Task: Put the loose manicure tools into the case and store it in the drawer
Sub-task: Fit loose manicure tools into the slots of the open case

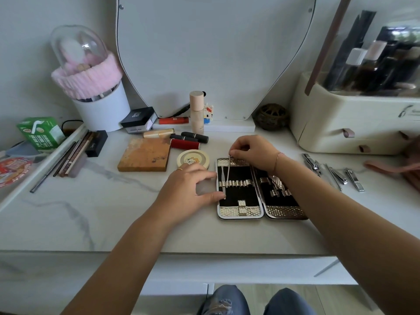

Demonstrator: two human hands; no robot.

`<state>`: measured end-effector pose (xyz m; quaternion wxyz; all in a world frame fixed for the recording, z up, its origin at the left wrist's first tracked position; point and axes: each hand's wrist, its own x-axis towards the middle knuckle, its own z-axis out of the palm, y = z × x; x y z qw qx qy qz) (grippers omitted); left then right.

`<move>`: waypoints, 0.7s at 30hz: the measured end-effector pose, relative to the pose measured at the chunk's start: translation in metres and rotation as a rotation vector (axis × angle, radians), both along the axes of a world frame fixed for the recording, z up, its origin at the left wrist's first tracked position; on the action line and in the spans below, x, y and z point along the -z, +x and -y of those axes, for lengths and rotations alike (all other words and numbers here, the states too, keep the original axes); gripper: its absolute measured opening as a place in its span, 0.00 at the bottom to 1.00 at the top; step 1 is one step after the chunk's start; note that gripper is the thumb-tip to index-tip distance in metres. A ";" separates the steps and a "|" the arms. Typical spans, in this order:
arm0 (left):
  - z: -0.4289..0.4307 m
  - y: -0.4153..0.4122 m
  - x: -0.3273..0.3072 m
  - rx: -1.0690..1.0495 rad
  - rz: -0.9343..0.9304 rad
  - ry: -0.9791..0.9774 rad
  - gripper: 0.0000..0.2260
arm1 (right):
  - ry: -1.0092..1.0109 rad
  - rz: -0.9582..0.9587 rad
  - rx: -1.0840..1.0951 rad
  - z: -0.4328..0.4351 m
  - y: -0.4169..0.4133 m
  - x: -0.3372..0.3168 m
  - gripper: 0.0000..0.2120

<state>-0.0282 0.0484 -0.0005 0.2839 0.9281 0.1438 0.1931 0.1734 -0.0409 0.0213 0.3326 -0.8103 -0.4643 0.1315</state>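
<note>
An open silver manicure case (241, 211) with a black lining lies flat on the marble desk. My right hand (252, 152) pinches the top end of a thin metal tool (228, 170) that slants down into the case's left half. A second slim tool (223, 178) sits under the elastic band at the left side. My left hand (191, 185) rests at the case's left edge, thumb touching its lower rim. Several loose clippers and nippers (334, 172) lie on the desk to the right of the case.
A round cream tin (193, 158), an orange palette (145, 154) and lipsticks (185, 143) sit left of the case. A cream cosmetics organiser (350, 126) with pull-tab drawers stands at the right. A white desk drawer front (250, 268) runs below the desk edge.
</note>
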 end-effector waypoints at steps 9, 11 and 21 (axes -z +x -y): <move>0.001 -0.001 -0.001 -0.003 0.002 -0.005 0.25 | -0.047 0.253 -0.065 0.012 -0.004 -0.002 0.05; 0.001 -0.001 -0.001 -0.005 -0.001 -0.007 0.25 | -0.054 0.350 -0.089 0.016 -0.010 -0.002 0.08; 0.001 -0.002 0.000 -0.003 0.003 0.003 0.24 | -0.020 0.416 -0.152 0.033 -0.018 0.008 0.12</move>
